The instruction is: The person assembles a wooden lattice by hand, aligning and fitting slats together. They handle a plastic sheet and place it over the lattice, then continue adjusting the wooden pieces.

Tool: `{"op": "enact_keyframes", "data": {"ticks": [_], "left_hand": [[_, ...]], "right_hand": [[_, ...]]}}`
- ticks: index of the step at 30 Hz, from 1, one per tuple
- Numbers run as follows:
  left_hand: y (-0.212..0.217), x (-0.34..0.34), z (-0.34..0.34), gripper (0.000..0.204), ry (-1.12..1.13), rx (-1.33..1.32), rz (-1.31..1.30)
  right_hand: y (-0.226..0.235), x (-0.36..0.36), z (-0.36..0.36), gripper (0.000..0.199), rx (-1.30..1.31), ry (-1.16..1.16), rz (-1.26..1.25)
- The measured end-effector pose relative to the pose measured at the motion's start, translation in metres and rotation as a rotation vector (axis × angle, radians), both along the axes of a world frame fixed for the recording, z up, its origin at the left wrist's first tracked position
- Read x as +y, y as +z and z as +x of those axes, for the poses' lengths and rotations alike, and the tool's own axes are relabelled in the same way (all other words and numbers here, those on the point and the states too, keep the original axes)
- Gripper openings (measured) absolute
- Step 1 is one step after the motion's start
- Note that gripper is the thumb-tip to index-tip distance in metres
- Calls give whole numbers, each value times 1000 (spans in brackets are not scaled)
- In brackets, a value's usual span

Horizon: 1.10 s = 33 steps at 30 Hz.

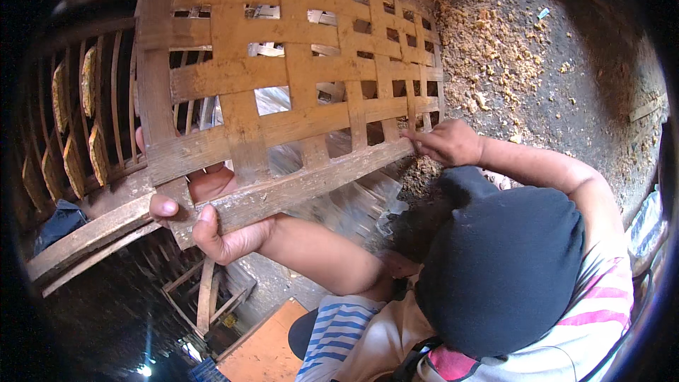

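Neither of my own hands can be made out for certain. A person in a dark head covering (pixel 502 269) sits low at the right and holds up a woven wooden lattice panel (pixel 247 78). That person's right hand (pixel 453 143) is on the panel's lower rail at its right end. Their left hand (pixel 230 240) grips the lower left corner, thumb in front, with fingers showing through a gap. Another digit (pixel 164 206) wraps the same corner, and a fingertip shows beside the left edge higher up; whose they are I cannot tell.
Slatted wooden racks (pixel 106 99) stand at the left above a thick wooden beam (pixel 99 233). Crumbly tan debris (pixel 488 49) covers part of the dark floor. An orange board (pixel 265 346) and a wooden frame (pixel 205 297) lie low in view. Clear plastic (pixel 647 223) is at the right.
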<state>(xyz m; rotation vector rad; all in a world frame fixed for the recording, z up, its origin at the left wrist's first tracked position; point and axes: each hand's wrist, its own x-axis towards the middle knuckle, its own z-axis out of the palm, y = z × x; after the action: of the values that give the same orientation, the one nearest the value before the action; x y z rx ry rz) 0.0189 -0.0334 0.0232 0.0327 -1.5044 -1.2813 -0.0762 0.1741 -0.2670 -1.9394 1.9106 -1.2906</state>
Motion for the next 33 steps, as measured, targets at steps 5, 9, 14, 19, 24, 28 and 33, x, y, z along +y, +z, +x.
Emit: {"op": "enact_keyframes", "data": {"ticks": [5, 9, 14, 19, 24, 28, 33], "left_hand": [[0, -10, 9, 38, -20, 8, 39], [5, -4, 3, 35, -19, 15, 19], [2, -9, 3, 33, -55, 4, 46], [0, -47, 35, 27, -174, 47, 63], [20, -89, 75, 23, -344, 94, 80], [33, -105, 76, 29, -268, 21, 14], [69, -180, 146, 67, 162, -314, 293]], "right_hand": [[63, -14, -26, 53, 98, -228, -128], [102, -54, -7, 62, 47, -86, -375], [-47, -40, 1, 71, 193, -142, -153], [-64, -12, -59, 75, 79, -612, 166], [-20, -26, -200, 65, -198, -688, -61], [-14, -19, -240, 66, -709, -275, 186], [96, -50, -126, 59, -880, -229, 148]]}}
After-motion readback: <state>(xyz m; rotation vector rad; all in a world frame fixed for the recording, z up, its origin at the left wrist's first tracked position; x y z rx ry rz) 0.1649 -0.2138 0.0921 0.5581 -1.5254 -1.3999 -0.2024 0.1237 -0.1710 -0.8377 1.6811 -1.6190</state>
